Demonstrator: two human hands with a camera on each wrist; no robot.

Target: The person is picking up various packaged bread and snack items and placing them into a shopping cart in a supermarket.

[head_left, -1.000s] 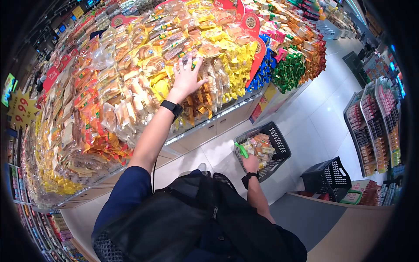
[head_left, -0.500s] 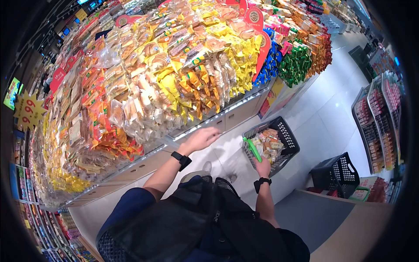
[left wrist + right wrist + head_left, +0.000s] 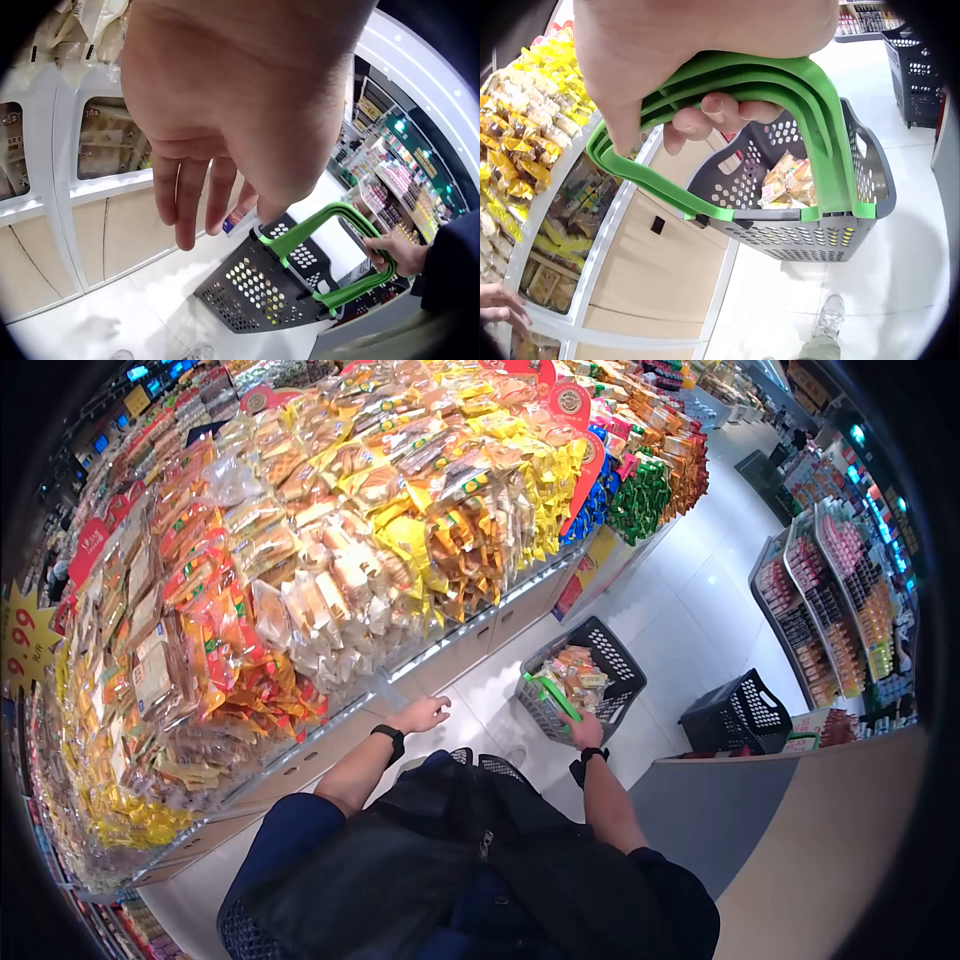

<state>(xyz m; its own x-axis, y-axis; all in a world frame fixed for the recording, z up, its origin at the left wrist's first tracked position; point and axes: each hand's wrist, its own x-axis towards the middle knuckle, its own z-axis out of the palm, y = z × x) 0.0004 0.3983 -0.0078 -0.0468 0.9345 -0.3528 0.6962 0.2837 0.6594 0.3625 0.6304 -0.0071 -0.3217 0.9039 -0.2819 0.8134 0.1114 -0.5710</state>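
Observation:
In the head view my right hand (image 3: 586, 731) grips the green handle (image 3: 556, 698) of a dark grey basket (image 3: 625, 705) on the right. The right wrist view shows its fingers (image 3: 714, 109) curled round the handle (image 3: 821, 112); wrapped snacks (image 3: 789, 182) lie inside the basket (image 3: 870, 176). My left hand (image 3: 424, 713) hangs in front of the display's lower edge, holding nothing. Its fingers (image 3: 191, 196) point loosely downward in the left wrist view, in front of the cabinet panels.
A long display of wrapped snacks (image 3: 330, 560) curves across the front and left. Another black basket (image 3: 738, 717) stands on the right, beside a counter (image 3: 800, 810). A shelf rack (image 3: 835, 610) stands beyond it on the tiled floor (image 3: 715, 590).
My left hand has come off the snack pile, empty, down and back towards my body. The right hand has kept its grip on the basket handle.

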